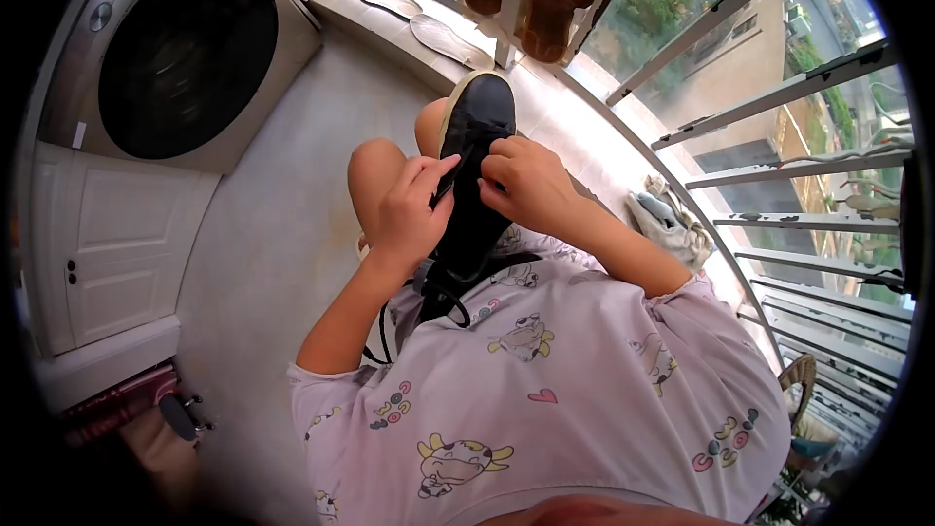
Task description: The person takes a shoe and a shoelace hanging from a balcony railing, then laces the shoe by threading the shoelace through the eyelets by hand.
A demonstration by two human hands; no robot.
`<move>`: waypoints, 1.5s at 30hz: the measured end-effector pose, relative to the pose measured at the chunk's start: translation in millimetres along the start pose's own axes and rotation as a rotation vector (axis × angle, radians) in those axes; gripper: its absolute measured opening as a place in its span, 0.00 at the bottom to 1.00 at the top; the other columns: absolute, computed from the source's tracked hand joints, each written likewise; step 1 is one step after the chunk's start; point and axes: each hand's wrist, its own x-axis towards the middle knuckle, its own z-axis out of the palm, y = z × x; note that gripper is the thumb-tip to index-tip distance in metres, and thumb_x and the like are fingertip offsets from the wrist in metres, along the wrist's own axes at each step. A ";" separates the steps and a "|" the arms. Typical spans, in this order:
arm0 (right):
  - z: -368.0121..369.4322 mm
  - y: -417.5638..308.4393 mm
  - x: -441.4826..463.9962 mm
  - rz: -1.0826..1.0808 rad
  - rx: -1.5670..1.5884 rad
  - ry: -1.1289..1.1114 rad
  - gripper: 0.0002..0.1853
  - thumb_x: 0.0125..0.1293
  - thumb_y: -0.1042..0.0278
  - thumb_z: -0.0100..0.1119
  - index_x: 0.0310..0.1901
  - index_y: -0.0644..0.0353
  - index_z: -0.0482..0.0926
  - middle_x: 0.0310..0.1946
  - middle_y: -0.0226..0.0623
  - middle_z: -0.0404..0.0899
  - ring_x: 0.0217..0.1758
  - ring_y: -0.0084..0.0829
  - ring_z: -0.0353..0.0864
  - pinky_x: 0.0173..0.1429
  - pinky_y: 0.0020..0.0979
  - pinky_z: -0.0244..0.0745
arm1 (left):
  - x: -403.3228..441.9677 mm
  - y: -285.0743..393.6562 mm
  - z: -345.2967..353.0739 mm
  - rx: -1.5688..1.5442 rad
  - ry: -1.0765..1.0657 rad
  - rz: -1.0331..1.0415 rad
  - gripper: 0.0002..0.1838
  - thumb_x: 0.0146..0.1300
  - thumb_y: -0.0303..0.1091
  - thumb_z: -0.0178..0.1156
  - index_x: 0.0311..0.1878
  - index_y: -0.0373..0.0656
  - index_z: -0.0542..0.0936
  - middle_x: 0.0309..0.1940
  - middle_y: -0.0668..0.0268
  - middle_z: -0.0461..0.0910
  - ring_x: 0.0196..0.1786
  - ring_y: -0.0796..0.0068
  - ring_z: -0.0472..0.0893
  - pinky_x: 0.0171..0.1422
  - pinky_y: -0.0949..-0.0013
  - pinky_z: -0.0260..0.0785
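A black shoe with a pale sole edge rests on my lap, its toe pointing away from me. My left hand is at the shoe's left side, thumb and fingers bent round black material at the opening. On the other side, my right hand has its fingers curled against the upper near the laces; what they pinch is too small to tell. Black laces hang in a loop below my left hand, over the light printed shirt. My bare knees show beside the shoe.
A front-loading washing machine stands at the left above a white cabinet. Two insoles lie on the ledge ahead. Brown-soled shoes stand against the white railing. A pale cloth bundle lies at the right.
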 end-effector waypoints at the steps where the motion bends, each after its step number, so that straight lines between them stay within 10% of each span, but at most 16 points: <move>1: -6.8 -4.8 -5.7 0.000 0.061 -0.094 0.06 0.48 0.70 0.59 0.20 0.59 0.74 0.24 0.36 0.70 0.32 0.38 0.74 0.35 0.37 0.71 | -0.8 -2.6 1.4 0.026 0.035 0.040 0.19 0.52 0.21 0.61 0.50 0.42 0.80 0.37 0.64 0.76 0.35 0.67 0.77 0.38 0.68 0.71; 8: -51.1 -44.9 -37.8 -0.105 0.976 -0.892 0.06 0.48 0.74 0.57 0.20 0.65 0.72 0.22 0.41 0.71 0.28 0.38 0.73 0.34 0.36 0.67 | 3.2 -27.9 -0.7 0.167 0.070 0.052 0.18 0.57 0.19 0.57 0.52 0.41 0.78 0.41 0.60 0.79 0.44 0.66 0.80 0.47 0.68 0.72; 12: -112.6 -51.5 -45.6 -0.850 1.726 -1.063 0.13 0.68 0.71 0.49 0.25 0.65 0.67 0.25 0.40 0.63 0.27 0.40 0.67 0.31 0.36 0.63 | 2.9 -48.0 -3.9 0.135 0.065 -0.031 0.21 0.56 0.17 0.56 0.54 0.40 0.75 0.48 0.58 0.76 0.47 0.64 0.78 0.52 0.67 0.70; 18: -141.1 -38.9 -40.9 -0.878 1.439 -0.982 0.16 0.70 0.67 0.49 0.24 0.63 0.64 0.24 0.38 0.63 0.27 0.39 0.68 0.30 0.36 0.64 | 8.1 -14.3 -3.5 0.232 0.034 0.135 0.21 0.53 0.19 0.60 0.52 0.47 0.76 0.49 0.61 0.74 0.49 0.63 0.75 0.55 0.62 0.67; 23: -89.5 -1.1 -22.1 -0.315 0.922 -0.925 0.19 0.65 0.53 0.59 0.27 0.63 0.74 0.22 0.34 0.71 0.27 0.31 0.74 0.30 0.32 0.66 | 24.4 -9.7 -4.9 0.343 -0.070 0.387 0.17 0.51 0.23 0.63 0.46 0.50 0.79 0.54 0.64 0.75 0.51 0.63 0.74 0.58 0.57 0.64; 27: -32.4 21.6 -0.6 0.270 0.546 -0.217 0.13 0.63 0.59 0.61 0.30 0.62 0.76 0.22 0.34 0.73 0.26 0.25 0.72 0.32 0.28 0.68 | 24.1 -26.2 -2.4 0.241 -0.042 0.351 0.16 0.51 0.25 0.64 0.44 0.48 0.80 0.45 0.69 0.80 0.47 0.63 0.76 0.56 0.59 0.63; 35: 30.7 36.7 6.1 0.118 0.504 -0.146 0.11 0.58 0.80 0.52 0.43 0.60 0.76 0.31 0.36 0.76 0.31 0.28 0.74 0.38 0.28 0.70 | 32.4 -44.6 0.5 0.371 -0.034 0.291 0.12 0.52 0.24 0.63 0.41 0.42 0.78 0.39 0.62 0.75 0.37 0.62 0.75 0.42 0.63 0.67; 38: 26.0 37.4 5.4 0.116 0.398 -0.341 0.15 0.57 0.80 0.49 0.47 0.60 0.73 0.37 0.42 0.77 0.39 0.42 0.77 0.47 0.35 0.72 | 30.1 -42.9 3.4 0.229 0.124 0.206 0.05 0.56 0.24 0.61 0.36 0.41 0.77 0.34 0.64 0.73 0.34 0.66 0.74 0.40 0.66 0.67; 45: 30.5 55.7 -20.8 0.012 0.558 -0.240 0.13 0.56 0.80 0.48 0.44 0.58 0.73 0.39 0.38 0.76 0.42 0.42 0.76 0.46 0.37 0.71 | 9.5 -81.4 10.1 -0.453 0.194 -0.017 0.04 0.63 0.29 0.58 0.34 0.42 0.74 0.34 0.71 0.70 0.33 0.78 0.67 0.39 0.76 0.61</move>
